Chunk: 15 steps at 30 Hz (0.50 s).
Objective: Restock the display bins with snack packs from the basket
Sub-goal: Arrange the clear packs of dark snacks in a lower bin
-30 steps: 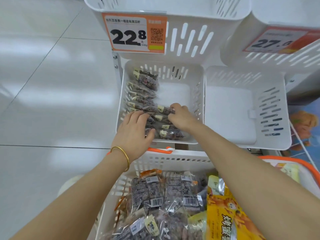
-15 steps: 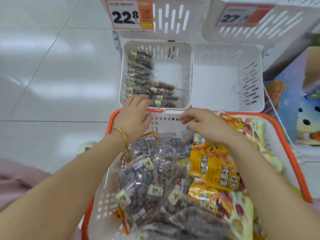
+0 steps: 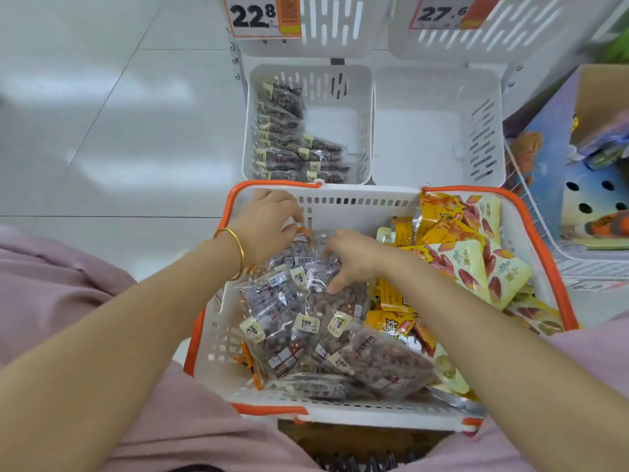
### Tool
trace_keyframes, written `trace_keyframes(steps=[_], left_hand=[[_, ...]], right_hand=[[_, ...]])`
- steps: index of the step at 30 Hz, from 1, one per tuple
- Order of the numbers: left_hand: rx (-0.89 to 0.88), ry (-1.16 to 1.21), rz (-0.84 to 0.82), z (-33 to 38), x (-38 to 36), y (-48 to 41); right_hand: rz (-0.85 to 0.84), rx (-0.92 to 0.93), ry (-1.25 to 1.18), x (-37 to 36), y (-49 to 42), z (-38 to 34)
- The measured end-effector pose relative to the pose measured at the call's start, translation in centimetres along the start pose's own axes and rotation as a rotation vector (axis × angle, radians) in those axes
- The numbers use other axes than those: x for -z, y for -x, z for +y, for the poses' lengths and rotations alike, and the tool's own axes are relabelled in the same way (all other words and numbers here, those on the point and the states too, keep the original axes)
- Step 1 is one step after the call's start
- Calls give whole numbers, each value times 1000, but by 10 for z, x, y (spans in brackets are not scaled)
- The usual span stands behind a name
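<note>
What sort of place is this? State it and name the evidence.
Most likely a shop: price tags reading 22.8 and 27.6 hang on white display bins, and an orange-rimmed basket holds snack packs.

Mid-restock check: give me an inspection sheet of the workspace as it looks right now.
Surface: white tiled floor, glossy with glare patches.
Job's things: basket holds dark snack packs on its left side and yellow packs on its right; left bin is partly filled with stocked packs in rows; right bin has no packs in view.
Clutter: price tag 22.8 and price tag 27.6 on the upper bins.
Hands: left hand and right hand are both on the dark snack packs in the basket; grip unclear.
Cables: nothing seen.
Surroundings: printed box to the right.
</note>
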<state>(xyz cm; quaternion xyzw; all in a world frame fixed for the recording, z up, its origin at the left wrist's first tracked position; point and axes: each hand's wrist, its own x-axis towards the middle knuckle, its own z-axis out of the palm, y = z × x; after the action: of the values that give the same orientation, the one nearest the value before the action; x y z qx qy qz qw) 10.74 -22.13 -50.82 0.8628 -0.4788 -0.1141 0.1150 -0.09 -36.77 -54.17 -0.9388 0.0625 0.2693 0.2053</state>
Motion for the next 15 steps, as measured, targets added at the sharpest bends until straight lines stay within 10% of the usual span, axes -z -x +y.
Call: trace_keyframes(steps=[6,12,15], left_hand=[[20,84,-110,2,-11,-4],[306,982,-321,23,2,-8],[289,938,-314,23,-2,-10]], right_hand=[[125,19,-360,5,26,20],[392,-19,-931,13,47,42],[524,-49,-1135,8,42,40]])
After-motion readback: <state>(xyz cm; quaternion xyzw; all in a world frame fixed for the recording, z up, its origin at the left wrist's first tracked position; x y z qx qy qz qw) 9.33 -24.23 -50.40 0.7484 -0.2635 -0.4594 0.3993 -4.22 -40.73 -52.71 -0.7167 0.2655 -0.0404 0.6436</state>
